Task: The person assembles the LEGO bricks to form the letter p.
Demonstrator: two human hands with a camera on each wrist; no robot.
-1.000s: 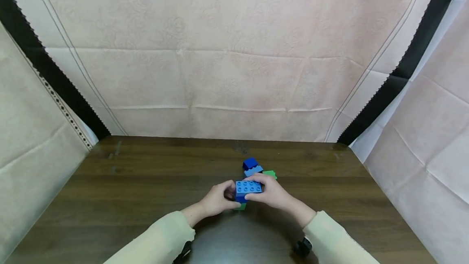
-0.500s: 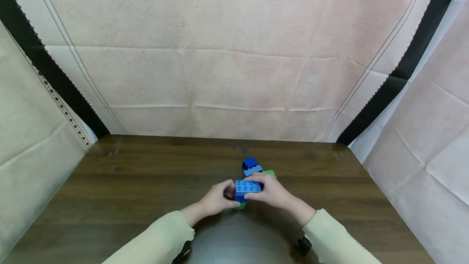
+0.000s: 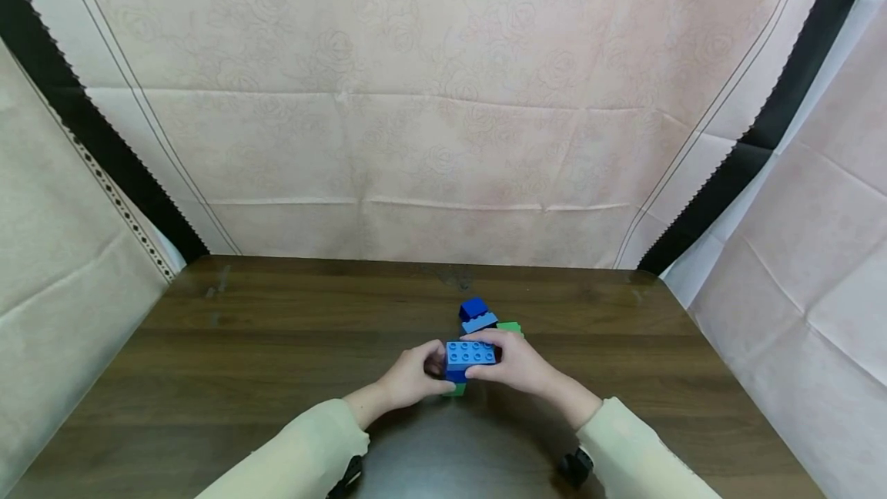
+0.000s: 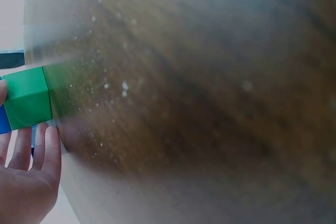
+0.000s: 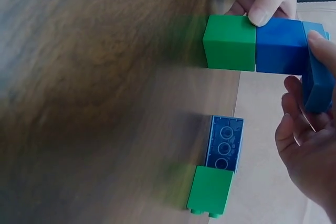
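Observation:
A small stack of toy building bricks stands upright on the table: a green brick [image 5: 230, 45] at the bottom, a dark blue brick [image 5: 281, 48] above it, and a longer light blue brick [image 3: 470, 353] on top, overhanging to the right. My left hand [image 3: 410, 377] grips the stack low down, its thumb near the seam between the green and dark blue bricks in the right wrist view. With thumb and fingers my right hand [image 3: 516, 364] pinches the light blue brick. In the left wrist view, the green brick [image 4: 29, 100] shows beside the left hand [image 4: 31, 182].
Behind the right hand lie a dark blue brick [image 3: 474, 309], another light blue brick [image 3: 478, 323] and a second green brick [image 3: 511, 327]. In the right wrist view, a blue brick [image 5: 224, 142] shows its hollow underside. Pale cloth [image 3: 416, 137] walls off the wooden table [image 3: 312, 314].

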